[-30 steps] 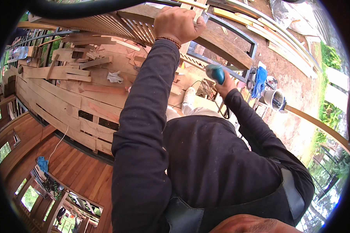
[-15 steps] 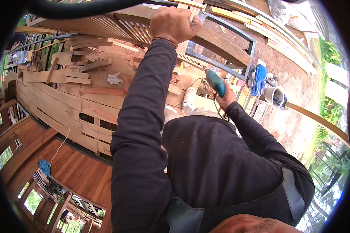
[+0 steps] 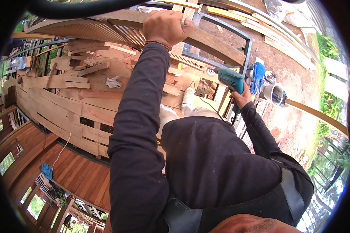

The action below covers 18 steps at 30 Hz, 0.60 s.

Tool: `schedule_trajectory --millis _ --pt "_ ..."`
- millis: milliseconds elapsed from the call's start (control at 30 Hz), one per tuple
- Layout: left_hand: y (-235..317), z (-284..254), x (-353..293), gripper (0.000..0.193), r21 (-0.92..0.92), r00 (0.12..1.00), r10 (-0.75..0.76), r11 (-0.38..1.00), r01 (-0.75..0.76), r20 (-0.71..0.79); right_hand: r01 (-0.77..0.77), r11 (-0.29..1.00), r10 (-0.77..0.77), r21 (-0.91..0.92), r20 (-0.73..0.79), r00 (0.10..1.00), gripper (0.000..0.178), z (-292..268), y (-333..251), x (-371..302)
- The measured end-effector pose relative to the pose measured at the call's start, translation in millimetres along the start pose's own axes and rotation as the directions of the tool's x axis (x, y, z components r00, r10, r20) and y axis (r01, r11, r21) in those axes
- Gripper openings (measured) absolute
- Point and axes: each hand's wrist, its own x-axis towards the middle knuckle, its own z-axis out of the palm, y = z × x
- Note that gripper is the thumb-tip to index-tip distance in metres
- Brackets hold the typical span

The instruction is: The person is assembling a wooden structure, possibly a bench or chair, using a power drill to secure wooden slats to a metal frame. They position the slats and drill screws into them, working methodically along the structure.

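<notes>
My left hand [image 3: 165, 26] is closed over the top rail of a slatted wooden panel [image 3: 216, 48] that stands on edge in front of me. A bead bracelet circles that wrist. To the right, my right hand [image 3: 243, 96] grips a teal corded power drill [image 3: 230, 79] by its handle. The drill points left toward the lower part of the panel, and its tip is too small to make out. Its dark cord runs down from the handle and loops beside my leg.
A dark metal frame [image 3: 248, 50] stands beyond the panel. Wooden boards [image 3: 46, 95] and offcuts [image 3: 95, 66] lie at left, with a white crumpled cloth [image 3: 113, 82] among them. Right of the drill are blue gloves [image 3: 258, 77] and a white bucket [image 3: 274, 94]. Long planks [image 3: 280, 42] lie on the ground farther off.
My right hand has moved right with the drill, which now shows more of its side. The panel and my left hand have shifted slightly left.
</notes>
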Motion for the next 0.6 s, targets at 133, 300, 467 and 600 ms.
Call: schedule_trajectory --millis 133,300,467,600 --pt "2.3 -6.6 -1.1 0.028 0.003 1.000 -0.011 1.000 0.011 0.011 -0.004 0.993 0.005 -0.119 0.011 1.000 0.074 14.0 -10.1 -11.7" --pt "3.6 -10.8 -3.3 0.028 -0.010 1.000 -0.021 1.000 0.021 0.020 0.092 0.949 -0.073 -0.301 0.074 0.995 0.076 25.5 -9.3 10.3" --pt "-0.7 -2.3 -5.0 0.032 0.007 1.000 0.002 1.000 -0.002 -0.014 0.037 0.912 0.012 -0.409 0.116 0.993 0.075 35.1 -28.6 22.0" --pt "4.6 -6.9 -4.3 0.030 0.004 1.000 -0.026 1.000 0.026 0.002 0.154 0.851 -0.100 -0.503 0.132 0.986 0.074 36.8 -27.0 28.6"
